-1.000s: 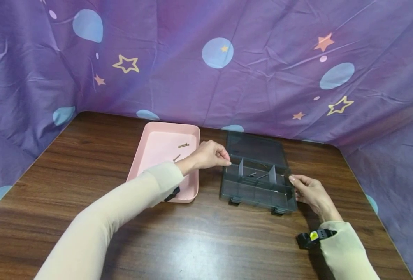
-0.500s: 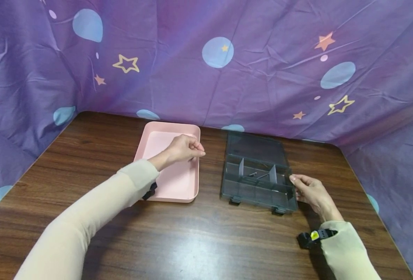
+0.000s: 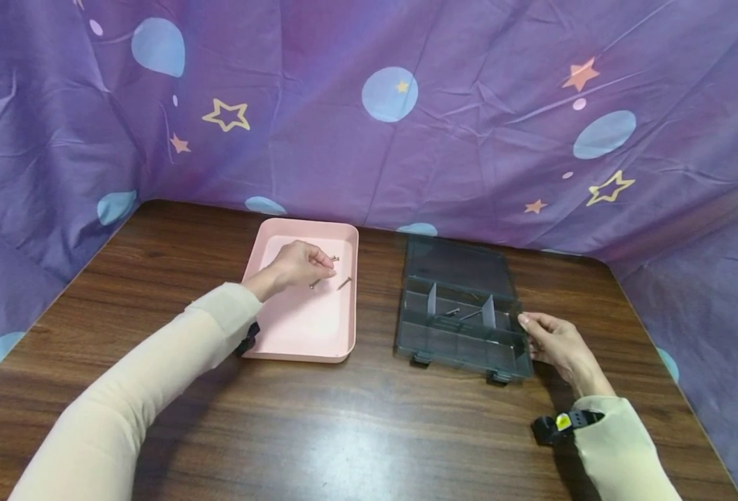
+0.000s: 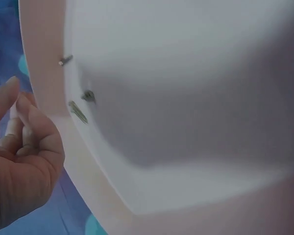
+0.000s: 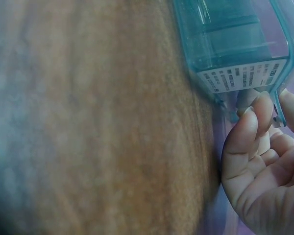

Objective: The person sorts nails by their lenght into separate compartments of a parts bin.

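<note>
My left hand (image 3: pixel 305 264) is over the pink tray (image 3: pixel 300 351), its fingers loosely bent and the thumb tip close to the index fingertip. Nothing shows between those fingertips in the left wrist view. Below and beside the hand lie several small metal screws (image 3: pixel 344 283) on the tray floor; the left wrist view also shows a brassy pair of screws (image 4: pixel 78 112). My right hand (image 3: pixel 556 348) pinches the right edge of a dark translucent compartment box (image 3: pixel 459 358), thumb on top at the rim. Two screws (image 3: pixel 471 315) rest in its back middle compartment.
The box lid (image 3: pixel 459 264) lies folded back toward the purple curtain (image 3: pixel 469 139). Two pale dividers (image 3: pixel 432 299) stand upright in the back row. A printed label (image 5: pixel 242 76) is on the box's side. The wooden table (image 3: pixel 343 431) stretches around both containers.
My left hand has moved left from above the box's left compartment, back over the tray. The right hand keeps its grip on the box, which has barely moved.
</note>
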A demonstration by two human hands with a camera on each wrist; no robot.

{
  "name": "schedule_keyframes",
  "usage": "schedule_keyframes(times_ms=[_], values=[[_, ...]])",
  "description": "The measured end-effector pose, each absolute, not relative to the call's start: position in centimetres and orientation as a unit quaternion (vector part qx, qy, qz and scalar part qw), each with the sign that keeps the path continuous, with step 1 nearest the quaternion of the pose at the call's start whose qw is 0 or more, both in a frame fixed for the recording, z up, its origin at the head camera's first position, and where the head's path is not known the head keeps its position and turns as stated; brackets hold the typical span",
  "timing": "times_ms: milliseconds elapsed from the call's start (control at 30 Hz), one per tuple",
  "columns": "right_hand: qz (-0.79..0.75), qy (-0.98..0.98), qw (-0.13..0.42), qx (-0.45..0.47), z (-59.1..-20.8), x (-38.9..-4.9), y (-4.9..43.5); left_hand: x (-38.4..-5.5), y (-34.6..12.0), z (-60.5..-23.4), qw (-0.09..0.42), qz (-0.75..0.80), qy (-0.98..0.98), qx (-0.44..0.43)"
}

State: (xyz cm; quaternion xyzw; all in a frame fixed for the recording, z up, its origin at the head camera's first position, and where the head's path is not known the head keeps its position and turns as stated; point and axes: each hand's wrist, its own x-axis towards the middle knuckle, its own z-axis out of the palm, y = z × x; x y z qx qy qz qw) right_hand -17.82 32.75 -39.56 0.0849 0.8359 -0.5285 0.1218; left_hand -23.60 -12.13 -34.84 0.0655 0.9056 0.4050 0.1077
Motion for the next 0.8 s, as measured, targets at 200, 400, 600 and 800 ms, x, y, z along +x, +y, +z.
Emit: schedule_keyframes(times_ms=[200,400,600,800], values=[[-0.532,0.834,0.122,0.084,-39.6,-17.8,32.6,-23.9,-12.9,-35.2,0.119,0.383,0.915,0.037],[-0.539,0.829,0.122,0.083,-39.6,-17.7,32.6,-23.8,-13.2,-35.4,0.131,0.379,0.916,0.022],[-0.558,0.818,0.116,0.077,-39.5,-17.6,32.7,-23.8,-13.3,-35.2,0.136,0.369,0.919,0.020],[-0.553,0.821,0.116,0.079,-39.6,-17.6,32.8,-23.7,-13.4,-35.3,0.138,0.342,0.929,0.025]])
